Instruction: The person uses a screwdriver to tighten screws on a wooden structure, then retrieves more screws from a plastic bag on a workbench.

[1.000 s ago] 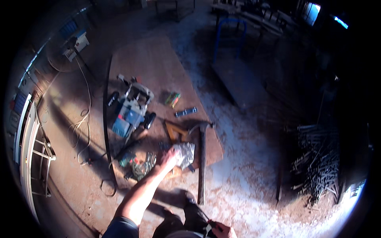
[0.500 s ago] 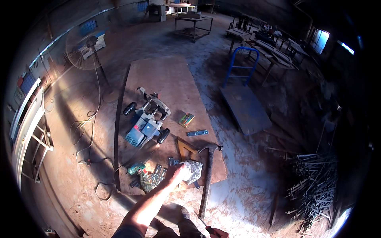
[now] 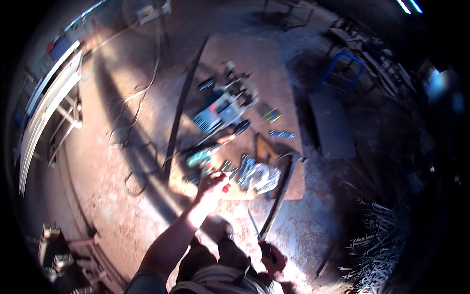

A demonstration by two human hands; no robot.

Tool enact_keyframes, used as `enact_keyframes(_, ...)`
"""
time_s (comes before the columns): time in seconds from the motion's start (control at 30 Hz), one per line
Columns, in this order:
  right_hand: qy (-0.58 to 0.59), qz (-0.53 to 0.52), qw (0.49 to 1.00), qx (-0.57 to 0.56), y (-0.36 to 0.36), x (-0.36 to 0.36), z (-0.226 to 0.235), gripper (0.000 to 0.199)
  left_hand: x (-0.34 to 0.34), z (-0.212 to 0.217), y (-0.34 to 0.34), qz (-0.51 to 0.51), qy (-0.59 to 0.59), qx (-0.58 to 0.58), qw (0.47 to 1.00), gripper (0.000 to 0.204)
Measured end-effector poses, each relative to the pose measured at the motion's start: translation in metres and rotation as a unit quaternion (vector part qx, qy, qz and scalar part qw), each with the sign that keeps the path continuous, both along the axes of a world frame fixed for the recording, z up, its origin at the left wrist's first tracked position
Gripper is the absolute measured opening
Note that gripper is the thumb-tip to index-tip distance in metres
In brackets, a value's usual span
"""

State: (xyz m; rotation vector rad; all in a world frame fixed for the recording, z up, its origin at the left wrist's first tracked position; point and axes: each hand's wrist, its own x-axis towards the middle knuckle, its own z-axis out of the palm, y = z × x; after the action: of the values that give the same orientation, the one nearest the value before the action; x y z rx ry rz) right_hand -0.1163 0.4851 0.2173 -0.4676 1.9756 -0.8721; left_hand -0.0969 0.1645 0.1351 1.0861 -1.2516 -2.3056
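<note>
Left hand [image 3: 215,184]: fingers curled inward above near edge of bench [image 3: 245,54]; whether pinching anything, cannot tell — too blurred. Right hand [image 3: 275,260]: wrapped round screwdriver-like tool [image 3: 255,226], bare shaft pointing benchward. Clear plastic bag [image 3: 267,177]: on bench, right of left hand, near hammer [image 3: 278,201]. Hazards, judged from here: shaft could jab left hand should both converge; hammer, overhanging near edge, could topple if bumped.

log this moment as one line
left hand: left of crumpled shiny plastic bag, hold blurred; right hand: gripping slim metal-shafted tool; blue-grey power tool: on brown wooden board
</note>
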Motion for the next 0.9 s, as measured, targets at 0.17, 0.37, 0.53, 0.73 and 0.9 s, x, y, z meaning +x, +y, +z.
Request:
enact_keyframes(0.17, 0.034, 0.142, 0.961, -0.237, -0.098, 0.042, 0.018, 0.047, 0.156, 0.050, -0.016, 0.139, 0.118, 0.184, 0.966, 0.016)
enact_keyframes(0.37, -0.044, 0.288, 0.935, -0.203, -0.175, 0.145, 0.031, 0.045, 0.329, 0.056, -0.017, 0.267, 0.243, 0.221, 0.906, 0.013)
enact_keyframes(0.53, -0.076, 0.424, 0.892, -0.136, -0.237, 0.255, 0.058, 0.043, 0.463, 0.054, -0.005, 0.406, 0.253, 0.202, 0.855, 0.016)
enact_keyframes(0.73, -0.112, 0.474, 0.864, -0.127, -0.266, 0.368, 0.037, 0.041, 0.582, 0.048, 0.007, 0.475, 0.308, 0.164, 0.808, 0.017)
enact_keyframes(0.9, -0.192, 0.493, 0.848, -0.027, -0.293, 0.442, 0.040, 0.039, 0.653, 0.052, 0.027, 0.551, 0.276, 0.105, 0.780, 0.023)
